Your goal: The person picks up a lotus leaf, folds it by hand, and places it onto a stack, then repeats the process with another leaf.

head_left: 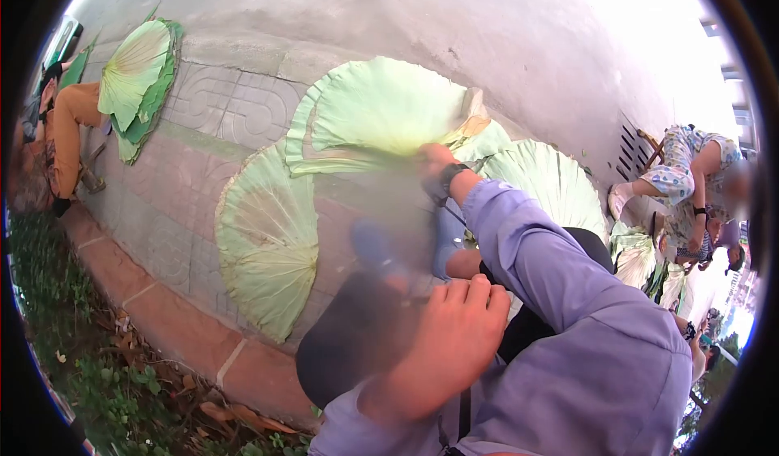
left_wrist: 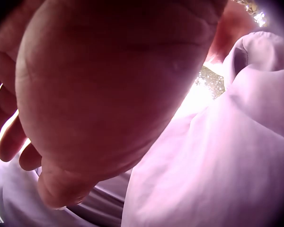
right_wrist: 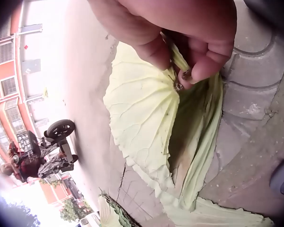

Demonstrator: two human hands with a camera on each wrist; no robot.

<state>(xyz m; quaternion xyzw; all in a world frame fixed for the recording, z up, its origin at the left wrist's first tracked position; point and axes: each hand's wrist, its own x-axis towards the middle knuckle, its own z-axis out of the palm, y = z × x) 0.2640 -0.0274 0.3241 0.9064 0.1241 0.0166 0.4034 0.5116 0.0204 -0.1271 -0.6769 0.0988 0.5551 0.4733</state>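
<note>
My right hand [head_left: 438, 161] reaches out over the paving and grips a large pale green leaf [head_left: 381, 103] at the lower edge of its fan. Seen from the right wrist, the fingers and thumb of the hand [right_wrist: 180, 33] pinch the folded leaf [right_wrist: 142, 104] near its stem point. Close to my body, the left hand [head_left: 454, 338] is held over the lap with loosely bent fingers. The left wrist view shows the palm of this hand [left_wrist: 109, 85] in front of a lilac sleeve [left_wrist: 227, 156], holding nothing visible.
Other leaves lie left [head_left: 272, 237] and right [head_left: 548, 180] on the paving. A brick kerb [head_left: 170, 318] borders plants at the lower left. A person in brown trousers [head_left: 73, 123] is beside stacked leaves [head_left: 138, 70]; people sit at the right. A parked motorbike [right_wrist: 54, 151] stands beyond.
</note>
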